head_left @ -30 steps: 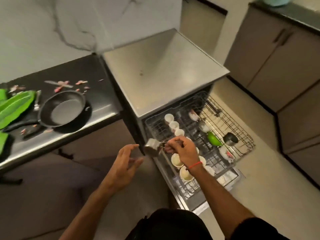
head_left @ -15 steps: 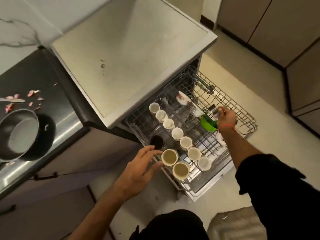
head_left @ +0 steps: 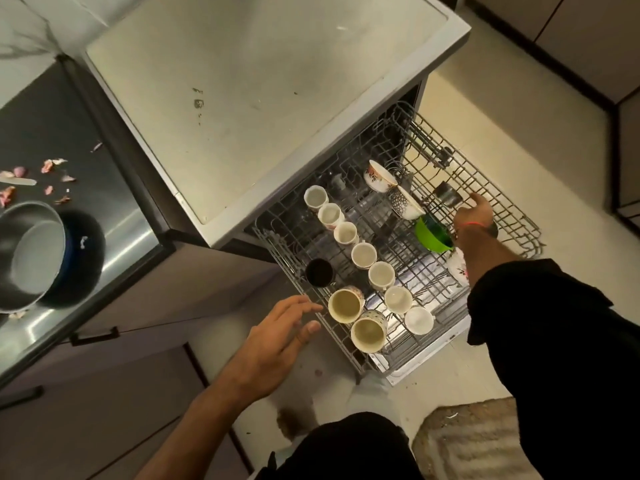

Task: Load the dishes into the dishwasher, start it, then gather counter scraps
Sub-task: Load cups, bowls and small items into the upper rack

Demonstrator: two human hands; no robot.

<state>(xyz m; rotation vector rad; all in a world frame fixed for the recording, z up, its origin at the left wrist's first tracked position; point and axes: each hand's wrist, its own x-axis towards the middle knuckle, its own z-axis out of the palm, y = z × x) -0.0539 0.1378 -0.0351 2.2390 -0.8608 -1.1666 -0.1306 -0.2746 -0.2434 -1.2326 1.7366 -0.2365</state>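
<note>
The dishwasher rack (head_left: 398, 271) is standing pulled out from under the dishwasher top (head_left: 263, 98), and all positions below are being given relative to this rack. A row of white cups (head_left: 363, 254) is running diagonally down its middle, mouths facing up toward the camera. Two larger cream mugs (head_left: 356, 317) are sitting at its near left corner, and a dark cup (head_left: 319, 271) is lying against its left rim. Two patterned bowls (head_left: 391, 188) are leaning on the tines at its far side, probably so that water can drain off them. A green bowl (head_left: 433, 233) is tilting just beside them.

The right hand (head_left: 474, 214) is reaching across the far right section of the rack, just beside a small steel cup (head_left: 446, 194). Whether its fingers are touching or pinching the cup cannot be told; the hand itself is appearing loosely extended. Judgement: it is seating or releasing this cup where free tines remain.

The left hand (head_left: 280, 327) is hovering at the rack's near left rim, fingers spread and relaxed, holding nothing, seemingly ready to steady the rack.

Left of the rack, the counter (head_left: 114, 209) is carrying a dark pan (head_left: 34, 254) and pink scraps (head_left: 52, 168), which are not yet being gathered.
</note>
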